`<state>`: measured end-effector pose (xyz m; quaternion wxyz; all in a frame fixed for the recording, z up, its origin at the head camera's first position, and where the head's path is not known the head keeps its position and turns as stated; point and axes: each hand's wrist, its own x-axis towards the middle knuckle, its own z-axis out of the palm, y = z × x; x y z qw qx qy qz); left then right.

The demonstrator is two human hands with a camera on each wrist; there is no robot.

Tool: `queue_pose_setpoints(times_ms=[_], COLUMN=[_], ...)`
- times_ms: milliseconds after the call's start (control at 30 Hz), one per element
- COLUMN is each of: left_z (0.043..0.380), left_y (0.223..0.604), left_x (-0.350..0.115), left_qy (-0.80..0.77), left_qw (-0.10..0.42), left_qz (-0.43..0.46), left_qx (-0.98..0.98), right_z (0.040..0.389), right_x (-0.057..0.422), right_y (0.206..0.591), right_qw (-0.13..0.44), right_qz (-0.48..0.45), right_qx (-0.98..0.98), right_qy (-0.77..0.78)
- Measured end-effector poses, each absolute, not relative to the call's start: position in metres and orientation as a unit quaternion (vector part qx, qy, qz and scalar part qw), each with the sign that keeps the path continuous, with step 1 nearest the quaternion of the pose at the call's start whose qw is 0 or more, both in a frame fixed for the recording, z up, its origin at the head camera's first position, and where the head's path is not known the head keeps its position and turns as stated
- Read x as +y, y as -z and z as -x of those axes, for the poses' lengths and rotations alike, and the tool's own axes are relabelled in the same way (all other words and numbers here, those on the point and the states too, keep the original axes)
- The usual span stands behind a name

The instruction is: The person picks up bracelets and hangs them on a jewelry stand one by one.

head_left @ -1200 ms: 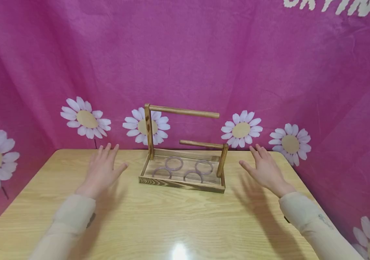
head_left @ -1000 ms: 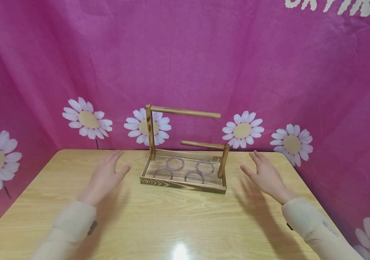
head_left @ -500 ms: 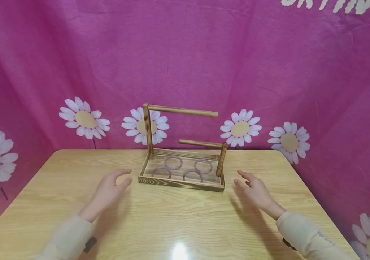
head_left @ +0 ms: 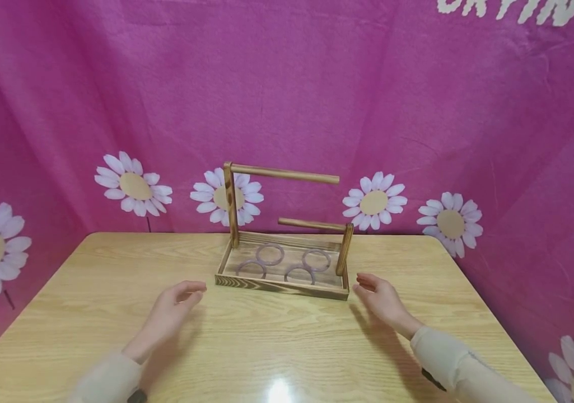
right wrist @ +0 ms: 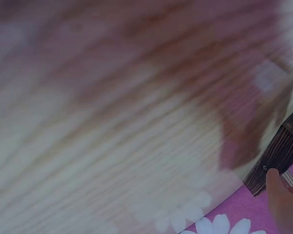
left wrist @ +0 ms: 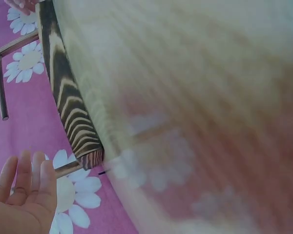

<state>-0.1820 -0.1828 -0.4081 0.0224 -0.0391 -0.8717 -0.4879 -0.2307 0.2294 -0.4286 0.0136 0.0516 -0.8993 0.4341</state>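
Cropped white lettering point(head_left: 530, 11) on pink curtain point(head_left: 287, 101), "RYING" legible. Left hand point(head_left: 169, 312), right hand point(head_left: 382, 302) flank wooden rack point(head_left: 281, 286) on tabletop point(head_left: 276, 330); both hands' fingers point(head_left: 191, 287) loose, released.

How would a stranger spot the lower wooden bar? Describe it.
On the table, find the wooden tray. Its shorter post, nearer the right hand, carries the lower bar, whose other end is unsupported. Unlike the upper bar, it sits low and looks clearly shorter.
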Motion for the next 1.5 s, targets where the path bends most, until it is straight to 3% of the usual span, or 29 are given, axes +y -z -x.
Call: queue_pose_setpoints(times_ms=[233, 500, 1000, 1500], left_z=[0.176, 0.171, 0.173, 0.221], left_y=[0.418, 0.421, 0.424, 0.426], left_x=[-0.182, -0.179, -0.177, -0.173], left_qy=[0.5, 0.504, 0.497, 0.48], left_qw=[-0.014, -0.022, -0.033, -0.031], left_qz=[0.032, 0.033, 0.031, 0.072], left_qx=[-0.865, -0.863, -0.866, -0.874], right_z=[0.254, 0.272, 0.276, 0.276], right_x=[0.219, 0.211, 0.21, 0.219], right_y=[0.434, 0.44, 0.44, 0.442], right_qw=[-0.034, -0.094, -0.113, -0.127], right_qz=[-0.046, -0.063, -0.055, -0.091], right_qx=[-0.875, -0.829, -0.825, -0.813], right_qy=[-0.482, -0.548, -0.552, -0.562])
